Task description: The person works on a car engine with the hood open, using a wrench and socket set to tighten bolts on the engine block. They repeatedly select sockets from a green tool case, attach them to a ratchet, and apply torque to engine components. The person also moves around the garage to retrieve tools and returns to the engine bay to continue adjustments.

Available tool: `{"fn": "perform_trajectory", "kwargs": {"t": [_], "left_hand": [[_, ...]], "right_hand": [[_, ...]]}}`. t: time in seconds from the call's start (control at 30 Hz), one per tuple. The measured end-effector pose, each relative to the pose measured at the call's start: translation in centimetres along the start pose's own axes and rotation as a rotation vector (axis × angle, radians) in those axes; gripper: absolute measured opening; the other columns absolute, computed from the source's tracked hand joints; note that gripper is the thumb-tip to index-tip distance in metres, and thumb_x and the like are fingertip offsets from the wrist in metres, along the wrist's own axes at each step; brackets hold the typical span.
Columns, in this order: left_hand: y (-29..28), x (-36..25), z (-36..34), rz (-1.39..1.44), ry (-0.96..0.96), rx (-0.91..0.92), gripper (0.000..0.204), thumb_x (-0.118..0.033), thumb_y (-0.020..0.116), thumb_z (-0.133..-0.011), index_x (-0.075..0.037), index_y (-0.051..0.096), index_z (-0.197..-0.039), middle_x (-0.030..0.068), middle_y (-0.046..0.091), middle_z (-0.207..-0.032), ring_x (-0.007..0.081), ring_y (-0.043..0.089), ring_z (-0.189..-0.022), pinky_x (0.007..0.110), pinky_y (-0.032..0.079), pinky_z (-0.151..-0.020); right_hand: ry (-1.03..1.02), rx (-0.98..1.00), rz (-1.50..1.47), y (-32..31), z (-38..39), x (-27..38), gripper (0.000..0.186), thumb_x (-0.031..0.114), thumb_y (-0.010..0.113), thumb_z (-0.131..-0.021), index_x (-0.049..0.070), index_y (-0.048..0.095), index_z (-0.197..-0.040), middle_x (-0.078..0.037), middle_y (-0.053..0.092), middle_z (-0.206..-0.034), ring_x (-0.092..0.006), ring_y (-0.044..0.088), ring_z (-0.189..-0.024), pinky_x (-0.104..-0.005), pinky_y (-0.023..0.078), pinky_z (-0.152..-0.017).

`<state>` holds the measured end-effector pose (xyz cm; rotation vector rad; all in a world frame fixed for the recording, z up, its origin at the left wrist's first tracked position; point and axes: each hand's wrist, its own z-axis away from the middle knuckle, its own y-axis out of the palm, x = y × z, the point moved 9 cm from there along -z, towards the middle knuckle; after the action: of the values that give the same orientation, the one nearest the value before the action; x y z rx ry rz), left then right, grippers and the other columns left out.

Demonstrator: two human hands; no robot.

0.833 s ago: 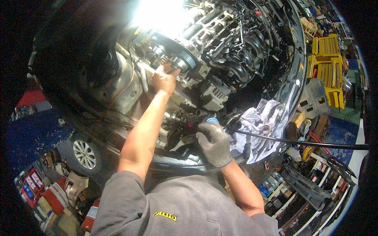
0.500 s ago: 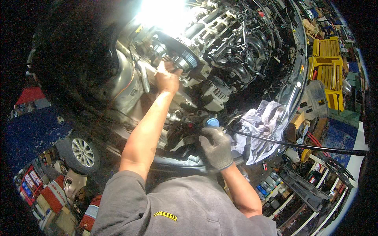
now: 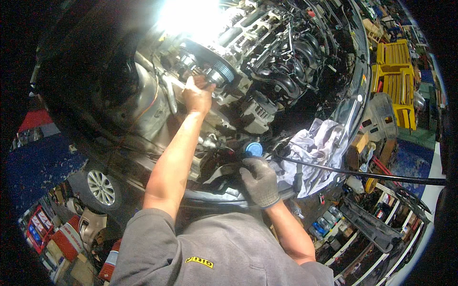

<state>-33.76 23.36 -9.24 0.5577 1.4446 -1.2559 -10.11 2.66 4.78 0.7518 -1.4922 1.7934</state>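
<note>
My bare left hand (image 3: 197, 98) reaches into the engine bay, fingers curled at the lower edge of a round metal pulley (image 3: 213, 76). A black toothed belt (image 3: 210, 51) loops around this pulley and a second one (image 3: 188, 59) to its left. What the fingertips hold is hidden behind the hand. My right hand (image 3: 260, 181), in a grey glove, is closed near the front edge of the car. Just beyond its fingers shows a round blue cap (image 3: 254, 148); I cannot tell whether they touch it or what they grip.
A crumpled white cloth (image 3: 315, 152) lies on the bay's right front edge, with a black hose or bar (image 3: 362, 175) crossing it. A bright lamp (image 3: 188, 19) glares at the top. Yellow racks (image 3: 396, 81) stand right; a car wheel (image 3: 100, 187) lies at left.
The whole view has shifted slightly. More of the blue cap's face shows beyond my right hand. My left hand stays at the pulley, with its fingers slightly shifted.
</note>
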Motion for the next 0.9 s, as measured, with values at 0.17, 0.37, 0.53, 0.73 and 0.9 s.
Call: {"fn": "perform_trajectory", "kwargs": {"t": [0.17,0.37,0.53,0.73,0.9], "left_hand": [[0.4,-0.2,0.5,0.017,0.024,-0.015,0.049,-0.002,0.09,-0.075,0.003,0.064,-0.117,0.0169,0.077,-0.11,0.0263,0.076,-0.102,0.038,0.06,-0.09],[0.7,1.3,0.1,0.137,-0.021,0.016,0.051,-0.003,0.09,-0.078,0.004,0.064,-0.122,0.0174,0.076,-0.114,0.0265,0.073,-0.109,0.038,0.059,-0.095],[0.5,2.5,-0.3,0.083,-0.022,-0.028,0.054,-0.01,0.092,-0.077,0.002,0.067,-0.123,0.0171,0.076,-0.117,0.0276,0.073,-0.112,0.039,0.057,-0.098],[0.6,2.2,0.0,0.021,-0.041,-0.01,0.057,-0.01,0.092,-0.077,0.006,0.065,-0.125,0.0188,0.076,-0.12,0.0275,0.074,-0.111,0.039,0.057,-0.099],[0.4,0.5,0.5,0.027,0.019,-0.046,0.049,-0.011,0.091,-0.077,0.002,0.066,-0.117,0.018,0.076,-0.113,0.0283,0.075,-0.104,0.04,0.058,-0.093]], "right_hand": [[0.01,-0.009,0.028,-0.5,0.4,-0.4,0.022,0.012,0.077,-0.086,0.001,0.073,-0.105,-0.022,0.072,-0.101,-0.0411,0.071,-0.094,-0.0464,0.058,-0.084],[0.014,-0.012,0.06,-0.6,0.6,-0.7,0.021,0.012,0.076,-0.086,0.001,0.073,-0.103,-0.022,0.071,-0.099,-0.0422,0.07,-0.092,-0.0472,0.057,-0.082],[-0.006,-0.011,0.029,-0.3,0.7,-0.5,0.021,0.013,0.076,-0.086,0.001,0.073,-0.103,-0.022,0.071,-0.099,-0.0423,0.07,-0.091,-0.0473,0.057,-0.081],[0.054,0.015,0.026,-0.2,1.0,-1.3,0.023,0.014,0.075,-0.088,0.0,0.075,-0.106,-0.022,0.074,-0.102,-0.0383,0.074,-0.094,-0.0425,0.059,-0.084],[0.025,0.013,0.035,-0.2,1.1,-0.9,0.022,0.013,0.075,-0.088,0.0,0.074,-0.105,-0.022,0.073,-0.101,-0.0395,0.072,-0.092,-0.0441,0.058,-0.083]]}}
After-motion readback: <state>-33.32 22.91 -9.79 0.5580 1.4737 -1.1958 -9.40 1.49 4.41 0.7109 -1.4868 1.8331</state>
